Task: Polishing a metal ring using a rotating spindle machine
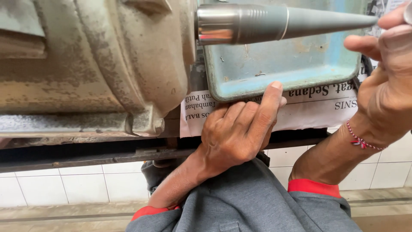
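A grey tapered metal spindle [279, 23] sticks out to the right from a worn, dirty motor housing [98, 64]. Its shiny collar sits against the housing and its tip points at my right hand [388, 73]. That hand is raised at the right edge, fingers curled close to the spindle tip, with a red thread bracelet on the wrist. Whether it holds anything cannot be seen. My left hand [240, 129] rests below the spindle, its index finger stretched up to touch the front rim of a blue metal tray [283, 77].
Newspaper [317, 107] lies under the tray on a dark metal bench frame [86, 157]. White floor tiles [77, 184] show below. My grey sleeves with red cuffs fill the lower middle.
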